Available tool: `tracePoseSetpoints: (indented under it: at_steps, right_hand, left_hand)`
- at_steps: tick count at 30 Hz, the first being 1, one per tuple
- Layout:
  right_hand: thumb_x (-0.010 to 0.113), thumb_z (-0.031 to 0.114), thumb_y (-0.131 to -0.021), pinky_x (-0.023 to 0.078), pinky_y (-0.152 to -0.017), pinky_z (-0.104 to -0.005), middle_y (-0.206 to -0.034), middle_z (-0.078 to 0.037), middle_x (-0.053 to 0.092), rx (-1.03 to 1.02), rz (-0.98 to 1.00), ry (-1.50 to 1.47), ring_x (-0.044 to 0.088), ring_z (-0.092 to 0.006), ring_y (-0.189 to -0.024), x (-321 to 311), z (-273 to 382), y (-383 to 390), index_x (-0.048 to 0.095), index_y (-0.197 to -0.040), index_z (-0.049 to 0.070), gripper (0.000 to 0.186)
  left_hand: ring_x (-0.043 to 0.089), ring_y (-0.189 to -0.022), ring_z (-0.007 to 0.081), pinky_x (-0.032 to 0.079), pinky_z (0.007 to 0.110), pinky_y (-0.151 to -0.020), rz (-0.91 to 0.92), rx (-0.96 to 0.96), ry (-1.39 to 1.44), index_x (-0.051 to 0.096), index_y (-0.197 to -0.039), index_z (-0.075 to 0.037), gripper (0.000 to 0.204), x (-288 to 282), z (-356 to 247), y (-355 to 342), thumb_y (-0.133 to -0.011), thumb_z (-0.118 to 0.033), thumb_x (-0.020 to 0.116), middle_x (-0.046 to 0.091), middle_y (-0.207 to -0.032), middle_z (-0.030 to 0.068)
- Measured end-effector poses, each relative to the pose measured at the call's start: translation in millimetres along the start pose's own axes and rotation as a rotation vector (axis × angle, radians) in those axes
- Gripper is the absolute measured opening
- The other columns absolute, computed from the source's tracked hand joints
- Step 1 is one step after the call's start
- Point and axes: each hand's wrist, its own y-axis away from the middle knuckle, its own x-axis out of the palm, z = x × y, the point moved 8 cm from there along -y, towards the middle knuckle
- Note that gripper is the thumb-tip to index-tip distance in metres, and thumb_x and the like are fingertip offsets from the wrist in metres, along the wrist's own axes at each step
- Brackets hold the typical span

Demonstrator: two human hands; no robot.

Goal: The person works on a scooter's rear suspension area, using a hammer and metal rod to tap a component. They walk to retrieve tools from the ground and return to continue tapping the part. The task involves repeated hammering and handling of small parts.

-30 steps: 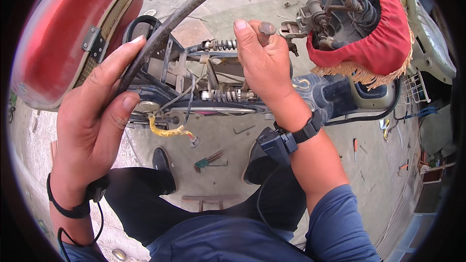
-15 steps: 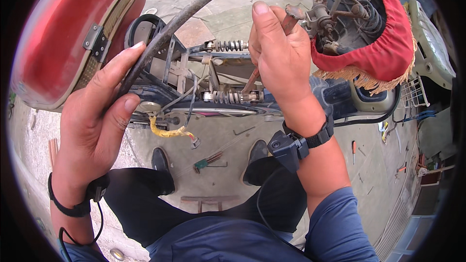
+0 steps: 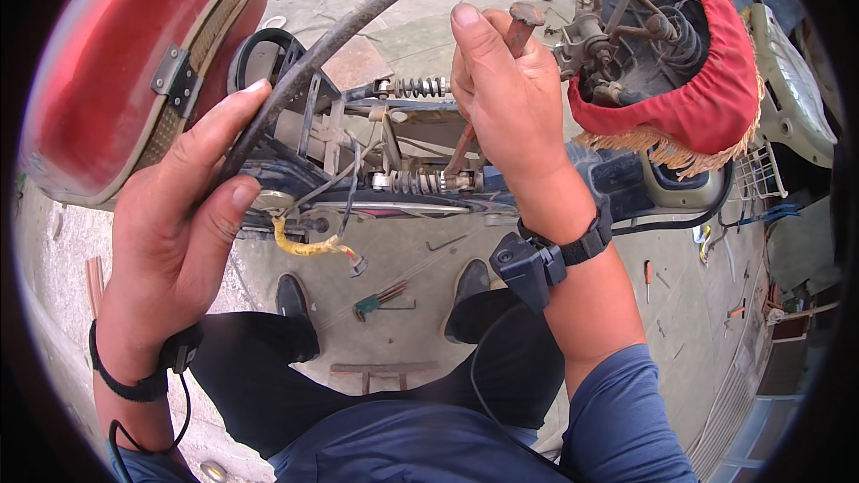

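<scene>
My left hand [image 3: 170,233] is closed round a long dark metal bar [image 3: 331,45], which rises diagonally to a thicker rusty end at the top. My right hand [image 3: 506,107] grips an upright rusty steel rod [image 3: 522,22] with a flattened head, below that end. The rod's lower part reaches down beside the nearer coil shock absorber [image 3: 416,182] on the scooter's bare frame. A second shock [image 3: 416,87] lies farther back. A yellow-sleeved cable [image 3: 300,243] hangs from the frame near my left hand.
A red seat [image 3: 107,54] is at left. At right are a red fringed cover [image 3: 698,116] around springs and linkage, a pale body panel [image 3: 796,72] and a wire basket [image 3: 752,170]. Hex keys [image 3: 371,304] and a screwdriver [image 3: 649,279] lie on the floor by my feet.
My right hand has moved up and to the right with the rod, then slightly back left. The bar's thicker end has come into view at the top. My left hand has barely moved.
</scene>
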Motion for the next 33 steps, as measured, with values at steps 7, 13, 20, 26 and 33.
tracePoseSetpoints:
  at_steps: [7,13,20,26,33]
  right_hand:
    - [0.056,0.033,-0.107,0.028,-0.047,-0.0248,-0.059,0.004,0.041,0.038,0.097,0.127,0.036,-0.0052,-0.051,-3.9,-21.6,13.2,0.044,-0.071,0.01,0.043]
    - [0.055,0.03,-0.107,0.027,-0.047,-0.0248,-0.06,0.005,0.041,-0.009,0.105,0.138,0.035,-0.0043,-0.053,7.0,-10.8,30.5,0.045,-0.071,0.009,0.044]
    - [0.059,0.031,-0.105,0.035,-0.057,-0.0271,-0.067,0.005,0.045,0.03,0.143,0.121,0.037,-0.0061,-0.066,8.3,-13.9,32.6,0.053,-0.074,0.004,0.041]
    - [0.061,0.027,-0.104,0.038,-0.058,-0.0273,-0.067,0.004,0.049,0.027,0.122,0.134,0.04,-0.0063,-0.066,16.5,-19.6,35.8,0.057,-0.079,0.002,0.036]
    - [0.062,0.026,-0.103,0.038,-0.057,-0.0284,-0.066,0.004,0.048,0.035,0.094,0.208,0.039,-0.0069,-0.065,17.9,-19.0,35.5,0.055,-0.077,0.002,0.036]
  left_hand:
    - [0.066,-0.115,0.024,0.048,0.031,-0.099,0.045,-0.009,0.071,0.05,-0.145,0.004,0.048,1.5,-6.2,-0.4,-0.098,-0.002,0.059,0.065,-0.13,0.0189]
    - [0.071,-0.108,0.0301,0.051,0.031,-0.095,0.011,0.027,0.053,0.053,-0.141,0.004,0.05,4.0,-8.8,3.6,-0.091,0.003,0.062,0.066,-0.129,0.022]
    - [0.072,-0.098,0.0324,0.053,0.031,-0.089,0.005,0.035,0.039,0.054,-0.141,0.001,0.053,4.1,-18.8,7.1,-0.089,0.005,0.063,0.071,-0.114,0.0219]
    - [0.067,-0.071,0.0364,0.053,0.037,-0.064,0.059,0.118,-0.082,0.057,-0.141,-0.006,0.059,5.8,-25.1,23.1,-0.084,0.003,0.068,0.07,-0.09,0.018]
    - [0.068,-0.074,0.0387,0.054,0.038,-0.069,0.036,0.091,-0.04,0.057,-0.14,-0.005,0.058,-17.6,-35.1,32.5,-0.084,0.004,0.068,0.07,-0.091,0.0206]
